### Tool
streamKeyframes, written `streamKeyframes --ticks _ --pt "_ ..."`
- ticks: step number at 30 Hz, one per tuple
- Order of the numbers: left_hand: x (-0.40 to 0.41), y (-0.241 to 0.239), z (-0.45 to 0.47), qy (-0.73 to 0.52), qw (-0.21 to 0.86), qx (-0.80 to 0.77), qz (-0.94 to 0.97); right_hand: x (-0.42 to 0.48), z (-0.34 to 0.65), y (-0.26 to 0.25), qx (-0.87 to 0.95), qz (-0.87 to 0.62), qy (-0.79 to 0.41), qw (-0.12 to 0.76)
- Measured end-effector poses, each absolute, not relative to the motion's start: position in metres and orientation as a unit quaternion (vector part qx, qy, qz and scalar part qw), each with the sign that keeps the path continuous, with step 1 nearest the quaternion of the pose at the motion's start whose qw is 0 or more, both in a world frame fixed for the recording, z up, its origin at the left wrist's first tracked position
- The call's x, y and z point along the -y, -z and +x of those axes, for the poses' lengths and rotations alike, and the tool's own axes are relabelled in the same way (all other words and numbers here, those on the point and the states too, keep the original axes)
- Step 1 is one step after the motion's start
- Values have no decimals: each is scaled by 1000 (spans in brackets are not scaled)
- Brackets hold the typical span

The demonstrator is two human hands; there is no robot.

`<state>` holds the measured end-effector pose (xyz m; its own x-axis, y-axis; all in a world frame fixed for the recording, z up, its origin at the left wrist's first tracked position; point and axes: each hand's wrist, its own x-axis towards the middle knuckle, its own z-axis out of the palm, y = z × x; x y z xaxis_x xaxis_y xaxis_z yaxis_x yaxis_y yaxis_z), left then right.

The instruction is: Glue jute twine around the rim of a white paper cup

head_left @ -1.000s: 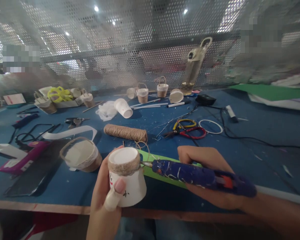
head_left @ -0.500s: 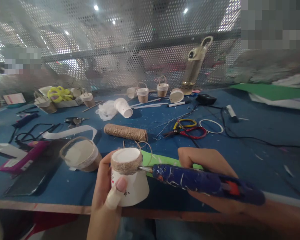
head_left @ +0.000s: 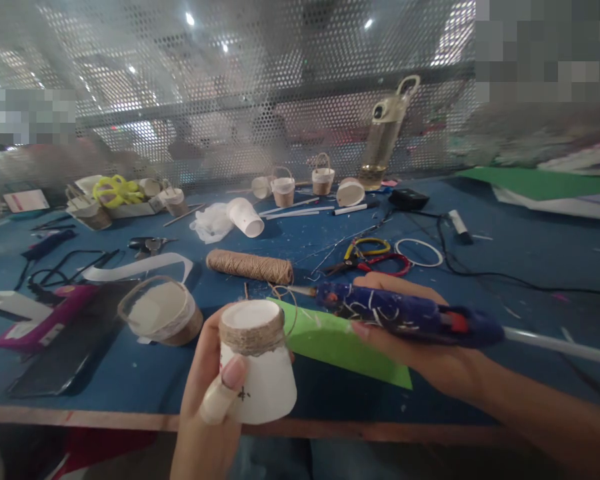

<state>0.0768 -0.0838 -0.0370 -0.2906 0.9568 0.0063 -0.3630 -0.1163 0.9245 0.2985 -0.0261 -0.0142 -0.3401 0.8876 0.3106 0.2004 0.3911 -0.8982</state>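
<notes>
My left hand (head_left: pixel 207 393) grips an upside-down white paper cup (head_left: pixel 257 363) with jute twine wound around its upper end. A strand runs from the cup to the twine spool (head_left: pixel 250 265) lying on the blue table. My right hand (head_left: pixel 430 353) holds a blue glue gun (head_left: pixel 405 313), its nozzle pointing left and lifted a little behind and to the right of the cup, apart from it. A green paper sheet (head_left: pixel 340 343) lies under the gun.
A twine-wrapped cup (head_left: pixel 163 312) lies to the left beside a dark tablet (head_left: pixel 70 347). Pliers (head_left: pixel 375 261), a white ring (head_left: pixel 420 252), scissors (head_left: pixel 147 245), several small cup baskets (head_left: pixel 305 183), a water bottle (head_left: pixel 387 133) and cables spread across the table. A perforated metal screen stands behind.
My right hand has pulled the glue gun's nozzle off the cup's twine band and raised it back to the right. The cup has stayed in my left hand.
</notes>
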Motion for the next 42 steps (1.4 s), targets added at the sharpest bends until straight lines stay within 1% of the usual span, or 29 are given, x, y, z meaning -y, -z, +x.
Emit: streamKeyframes --ticks 4,7,10,15,18,21,24,27,35,42 --pt "86 38 80 -625 485 -494 362 25 294 20 689 -370 -415 465" --pt "88 37 84 -606 500 -486 383 22 293 23 686 -327 -449 471" --pt "90 35 88 -591 508 -478 405 21 292 24 678 -299 -494 454" --pt "89 34 85 -593 512 -487 388 25 291 19 648 -301 -576 397" --pt "87 34 82 -593 517 -488 378 26 292 16 648 -319 -562 403" --pt "86 35 84 -604 495 -502 372 26 294 15 660 -338 -538 401" --pt "85 36 89 -611 457 -523 379 26 295 13 646 -314 -564 407" --pt "85 37 89 -615 441 -524 390 24 296 14 633 -278 -597 407" --pt "84 39 86 -616 451 -518 385 18 302 18 647 -278 -572 422" --pt "87 34 82 -615 479 -505 372 25 292 12 634 -328 -554 429"
